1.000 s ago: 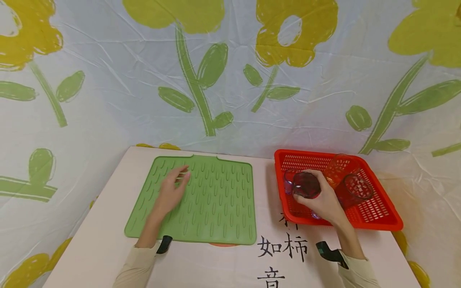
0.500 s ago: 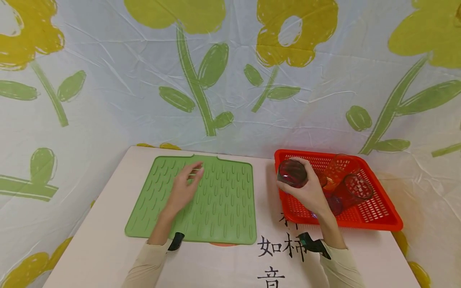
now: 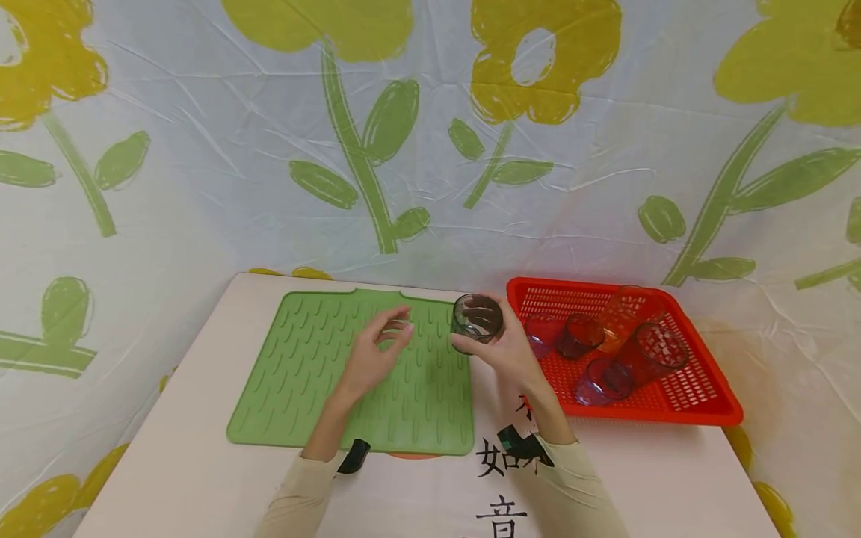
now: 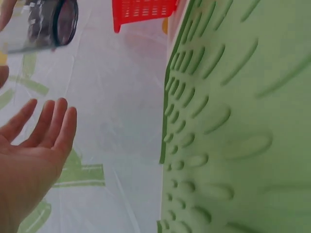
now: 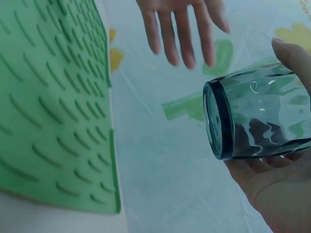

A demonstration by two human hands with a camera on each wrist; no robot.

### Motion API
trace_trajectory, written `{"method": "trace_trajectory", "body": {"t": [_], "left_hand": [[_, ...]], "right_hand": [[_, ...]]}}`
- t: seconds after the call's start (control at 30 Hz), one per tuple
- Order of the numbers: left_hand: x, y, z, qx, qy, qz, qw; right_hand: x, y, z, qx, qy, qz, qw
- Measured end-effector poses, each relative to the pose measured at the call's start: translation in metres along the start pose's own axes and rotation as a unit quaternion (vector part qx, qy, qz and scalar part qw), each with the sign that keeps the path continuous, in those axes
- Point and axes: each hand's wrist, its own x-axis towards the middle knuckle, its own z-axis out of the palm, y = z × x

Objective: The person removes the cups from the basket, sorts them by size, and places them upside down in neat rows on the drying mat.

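A smoky blue-grey drinking glass (image 3: pixel 477 317) is in my right hand (image 3: pixel 514 351), whose thumb and fingers curl round its sides. It hangs in the air by the right edge of the green ribbed mat (image 3: pixel 350 418). In the right wrist view the glass (image 5: pixel 262 111) shows its thick base toward the mat. My left hand (image 3: pixel 374 355) hovers over the mat with loosely bent fingers, holding nothing. Seen in the left wrist view, the left hand (image 4: pixel 36 150) has its palm turned up, apart from the glass (image 4: pixel 51 24).
A red plastic basket (image 3: pixel 713 381) stands to the right. Inside lie several glasses, among them a purple-tinted glass (image 3: pixel 599 385), a dark glass (image 3: pixel 578 336) and a tall clear glass (image 3: pixel 628 314). A flower-printed cloth (image 3: pixel 430 246) rises behind the table.
My right hand has carried the glass out of the basket, leftward to the mat's right edge. My left hand has shifted right over the mat.
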Motion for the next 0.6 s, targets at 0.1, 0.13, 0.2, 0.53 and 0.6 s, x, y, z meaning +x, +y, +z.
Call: {"method": "trace_trajectory", "body": {"t": [0.1,0.13,0.2,0.53,0.6], "left_hand": [[-0.002,-0.001,0.007,-0.013,-0.023,0.007,0.9996],[-0.002,-0.002,0.010,-0.019,-0.031,0.010,0.9993],[-0.003,-0.001,0.014,-0.027,-0.047,0.015,0.9984],[-0.009,0.001,0.030,-0.023,-0.054,-0.014,0.9982],[-0.009,-0.004,0.033,-0.024,-0.044,-0.010,0.9987]], "right_hand": [[0.005,0.002,0.011,0.000,-0.011,-0.015,0.9998],[0.006,0.003,0.014,-0.003,-0.013,-0.021,0.9997],[0.009,0.004,0.019,-0.007,-0.018,-0.024,0.9995],[0.011,0.008,0.039,0.018,-0.036,-0.018,0.9990],[0.011,0.009,0.042,0.030,-0.039,-0.022,0.9985]]}}
